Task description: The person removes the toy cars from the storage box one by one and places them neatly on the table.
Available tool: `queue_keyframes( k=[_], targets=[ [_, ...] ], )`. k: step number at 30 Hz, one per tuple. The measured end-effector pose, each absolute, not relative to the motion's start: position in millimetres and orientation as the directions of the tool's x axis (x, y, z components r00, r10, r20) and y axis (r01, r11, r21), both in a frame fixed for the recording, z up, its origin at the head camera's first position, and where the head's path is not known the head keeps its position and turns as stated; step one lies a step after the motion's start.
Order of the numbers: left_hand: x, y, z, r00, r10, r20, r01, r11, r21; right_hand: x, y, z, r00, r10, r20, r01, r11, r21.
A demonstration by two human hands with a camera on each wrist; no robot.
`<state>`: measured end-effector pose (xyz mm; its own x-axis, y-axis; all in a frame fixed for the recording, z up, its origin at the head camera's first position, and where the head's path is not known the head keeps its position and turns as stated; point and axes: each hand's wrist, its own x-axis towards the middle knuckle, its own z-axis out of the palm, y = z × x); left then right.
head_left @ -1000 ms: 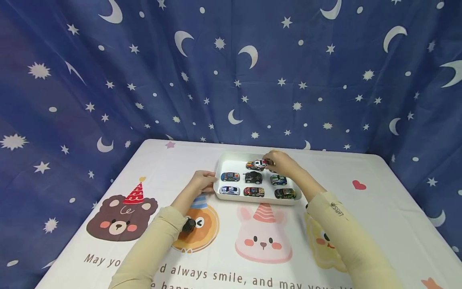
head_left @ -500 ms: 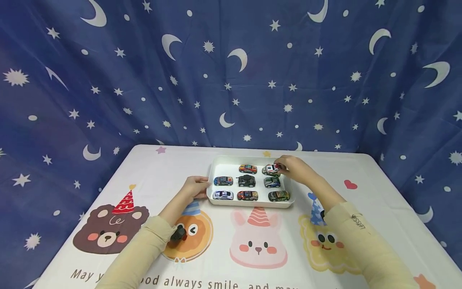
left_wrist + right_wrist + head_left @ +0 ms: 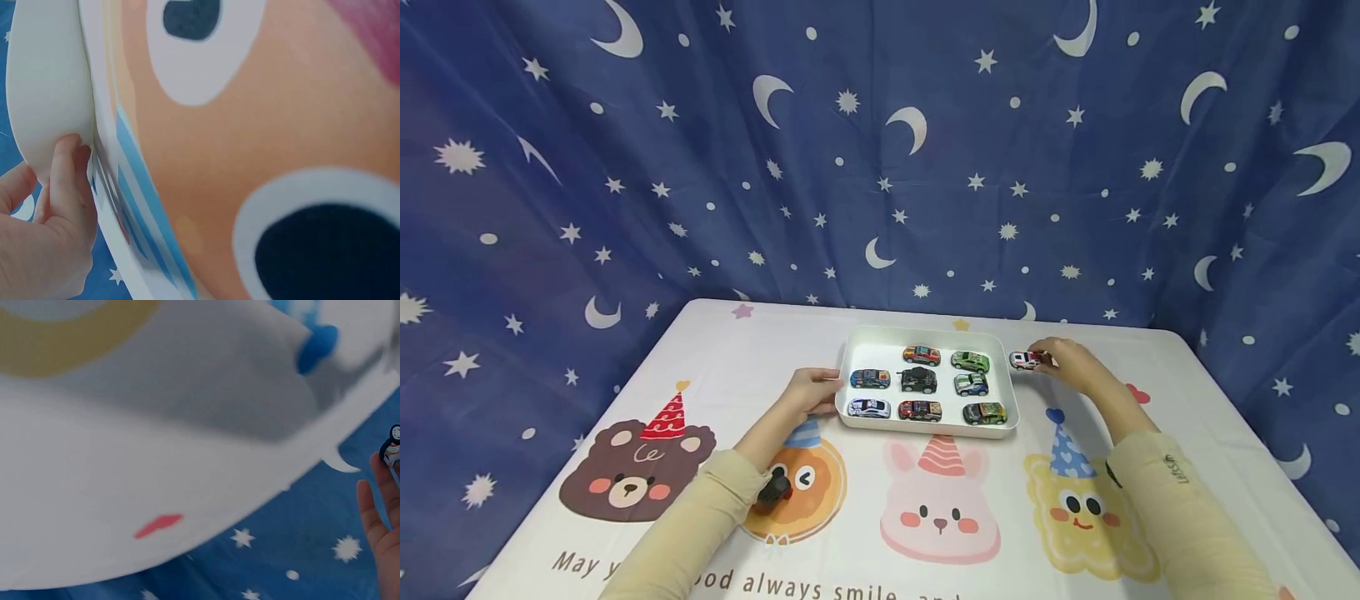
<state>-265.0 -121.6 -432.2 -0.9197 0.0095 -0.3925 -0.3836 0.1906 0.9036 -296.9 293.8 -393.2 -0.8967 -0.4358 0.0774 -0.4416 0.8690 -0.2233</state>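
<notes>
That little white-and-red toy car [image 3: 1024,360] is pinched in your right hand [image 3: 1070,360], just off the right edge of the white rectangular plastic tray [image 3: 859,340] and outside it, low over the tablecloth; hard to tell if the wheels touch down. In the right wrist view only a wheel of it [image 3: 392,440] peeks out by your fingertips [image 3: 374,501], so the grip looks like a light fingertip one. Your left hand [image 3: 811,390] sits against the left wall of the tray, fingers curled onto the rim [image 3: 47,94], holding it steady. Inside the tray eight more small cars sit in rows, the green one [image 3: 970,361] nearest the right wall. Honest worry: a fingertip pinch on something with wheels could slip, and the car could roll toward the table edge right of the tray. Also, bumping the tray with your left hand could scoot those parked cars around.
</notes>
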Motion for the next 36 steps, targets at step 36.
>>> queue_keyframes(
  k=[36],
  targets=[
    [-265,-118,-441,-0.952,-0.045,-0.303,-0.305,0.232,0.924,-313,294,-414,-0.921,-0.345,-0.181,-0.302,0.926,-0.227]
  ],
)
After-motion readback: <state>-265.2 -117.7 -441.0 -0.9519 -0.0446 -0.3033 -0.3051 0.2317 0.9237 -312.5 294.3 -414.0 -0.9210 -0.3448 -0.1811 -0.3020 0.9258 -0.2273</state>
